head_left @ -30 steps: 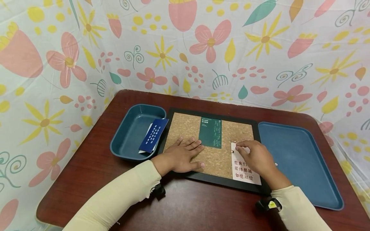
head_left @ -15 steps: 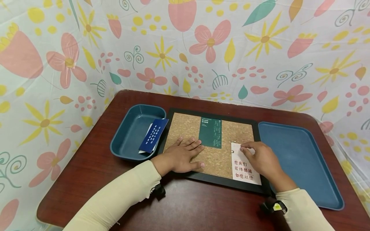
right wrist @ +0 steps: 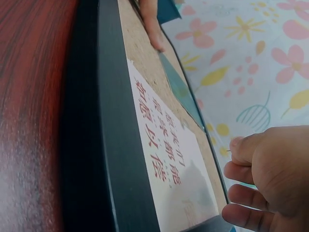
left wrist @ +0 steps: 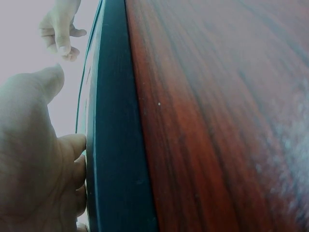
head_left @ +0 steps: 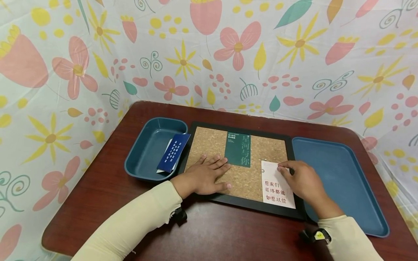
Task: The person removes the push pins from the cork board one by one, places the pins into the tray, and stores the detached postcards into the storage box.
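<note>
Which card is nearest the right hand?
The white card with red characters; the right hand partly covers it. The green card lies farther left on the corkboard; the blue card, at the bin, farther still.

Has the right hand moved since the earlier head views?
Yes: against the white card, the right hand has shifted rightward, toward the flat blue tray.

Near a thin pinched pin (right wrist: 229, 150), a white card (head_left: 272, 177) with 3 red text lines lies on corkboard (head_left: 245, 181).
</note>
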Available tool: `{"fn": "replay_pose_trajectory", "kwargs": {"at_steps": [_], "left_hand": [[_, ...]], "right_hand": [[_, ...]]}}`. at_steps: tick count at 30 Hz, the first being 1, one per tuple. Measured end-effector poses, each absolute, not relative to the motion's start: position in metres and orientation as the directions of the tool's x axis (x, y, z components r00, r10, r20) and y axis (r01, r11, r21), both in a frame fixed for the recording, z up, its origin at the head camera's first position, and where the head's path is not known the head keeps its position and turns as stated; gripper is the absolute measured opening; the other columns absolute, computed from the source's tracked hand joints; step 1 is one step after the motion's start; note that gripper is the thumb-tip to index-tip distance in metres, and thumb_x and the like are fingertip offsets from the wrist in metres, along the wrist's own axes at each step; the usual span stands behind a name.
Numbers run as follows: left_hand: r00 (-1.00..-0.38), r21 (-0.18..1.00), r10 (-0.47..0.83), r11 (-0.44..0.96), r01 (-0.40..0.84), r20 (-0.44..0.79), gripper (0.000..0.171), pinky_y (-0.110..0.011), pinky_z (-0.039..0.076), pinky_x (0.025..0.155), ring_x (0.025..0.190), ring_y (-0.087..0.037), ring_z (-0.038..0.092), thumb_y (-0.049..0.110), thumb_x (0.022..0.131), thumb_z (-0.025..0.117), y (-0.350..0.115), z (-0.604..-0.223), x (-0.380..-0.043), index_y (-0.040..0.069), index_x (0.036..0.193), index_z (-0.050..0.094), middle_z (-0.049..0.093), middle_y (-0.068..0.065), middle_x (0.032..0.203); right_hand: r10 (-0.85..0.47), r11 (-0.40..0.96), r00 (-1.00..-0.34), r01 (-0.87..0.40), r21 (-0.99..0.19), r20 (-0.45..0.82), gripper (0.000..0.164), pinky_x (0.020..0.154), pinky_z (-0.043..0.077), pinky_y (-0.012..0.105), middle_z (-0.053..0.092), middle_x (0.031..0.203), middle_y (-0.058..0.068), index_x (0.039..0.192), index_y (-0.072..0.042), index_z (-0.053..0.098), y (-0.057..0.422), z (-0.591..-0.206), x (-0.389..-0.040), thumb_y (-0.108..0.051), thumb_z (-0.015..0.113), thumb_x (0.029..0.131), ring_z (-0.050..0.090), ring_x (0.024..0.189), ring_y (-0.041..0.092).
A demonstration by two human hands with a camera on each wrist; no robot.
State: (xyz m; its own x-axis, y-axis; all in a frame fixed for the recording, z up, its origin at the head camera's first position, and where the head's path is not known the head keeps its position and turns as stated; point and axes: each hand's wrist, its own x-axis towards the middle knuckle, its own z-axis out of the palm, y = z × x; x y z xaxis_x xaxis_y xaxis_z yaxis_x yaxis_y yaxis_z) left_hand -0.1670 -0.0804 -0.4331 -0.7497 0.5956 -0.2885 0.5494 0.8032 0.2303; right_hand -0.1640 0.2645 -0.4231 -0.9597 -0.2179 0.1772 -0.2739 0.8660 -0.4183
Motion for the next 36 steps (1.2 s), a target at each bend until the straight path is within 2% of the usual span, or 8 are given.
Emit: {"fn": "replay_pose_trajectory", "kwargs": {"at_steps": [10, 18, 25, 31, 36], "left_hand": [[-0.749, 0.237, 0.593, 0.805, 0.544, -0.296, 0.080, -0.052, -0.004, 0.123, 0.156, -0.016, -0.004, 0.078, 0.099, 0.021, -0.081, -0.431, -0.167, 0.034, 0.165, 0.011, 0.002, 0.010, 0.171], [-0.745, 0.228, 0.594, 0.805, 0.548, -0.303, 0.079, -0.052, -0.004, 0.123, 0.156, -0.017, -0.004, 0.076, 0.100, 0.021, -0.082, -0.430, -0.167, 0.032, 0.165, 0.012, 0.002, 0.009, 0.171], [-0.746, 0.229, 0.592, 0.806, 0.547, -0.304, 0.080, -0.052, -0.005, 0.123, 0.156, -0.016, -0.005, 0.076, 0.100, 0.021, -0.081, -0.431, -0.168, 0.032, 0.165, 0.011, 0.002, 0.010, 0.171], [-0.746, 0.230, 0.594, 0.805, 0.547, -0.301, 0.079, -0.052, -0.005, 0.123, 0.156, -0.016, -0.005, 0.076, 0.100, 0.021, -0.081, -0.432, -0.168, 0.032, 0.165, 0.012, 0.002, 0.010, 0.171], [-0.749, 0.230, 0.592, 0.806, 0.546, -0.297, 0.079, -0.052, -0.005, 0.123, 0.156, -0.016, -0.004, 0.076, 0.100, 0.022, -0.080, -0.433, -0.167, 0.032, 0.165, 0.012, 0.003, 0.010, 0.171]], "right_hand": [[-0.206, 0.878, -0.964, -0.258, -0.404, 0.168, 0.021, 0.070, 0.047, 0.050, 0.070, 0.113, 0.023, 0.115, -0.005, 0.077, 0.271, -0.421, -0.162, -0.016, 0.070, 0.098, 0.062, 0.097, 0.035], [-0.189, 0.881, -0.971, -0.234, -0.410, 0.147, 0.024, 0.074, 0.048, 0.058, 0.068, 0.117, 0.025, 0.116, -0.005, 0.076, 0.276, -0.420, -0.161, -0.021, 0.068, 0.101, 0.061, 0.101, 0.039], [-0.174, 0.891, -0.972, -0.225, -0.394, 0.161, 0.022, 0.062, 0.042, 0.041, 0.068, 0.110, 0.023, 0.115, -0.007, 0.077, 0.282, -0.418, -0.160, -0.022, 0.069, 0.100, 0.054, 0.072, 0.022], [-0.166, 0.894, -0.974, -0.215, -0.394, 0.156, 0.024, 0.062, 0.041, 0.040, 0.069, 0.108, 0.022, 0.114, -0.008, 0.077, 0.286, -0.418, -0.159, -0.026, 0.069, 0.100, 0.053, 0.069, 0.020], [-0.153, 0.897, -0.979, -0.196, -0.395, 0.138, 0.025, 0.060, 0.043, 0.041, 0.067, 0.113, 0.024, 0.115, -0.008, 0.077, 0.290, -0.419, -0.157, -0.027, 0.069, 0.101, 0.055, 0.071, 0.022]]}}
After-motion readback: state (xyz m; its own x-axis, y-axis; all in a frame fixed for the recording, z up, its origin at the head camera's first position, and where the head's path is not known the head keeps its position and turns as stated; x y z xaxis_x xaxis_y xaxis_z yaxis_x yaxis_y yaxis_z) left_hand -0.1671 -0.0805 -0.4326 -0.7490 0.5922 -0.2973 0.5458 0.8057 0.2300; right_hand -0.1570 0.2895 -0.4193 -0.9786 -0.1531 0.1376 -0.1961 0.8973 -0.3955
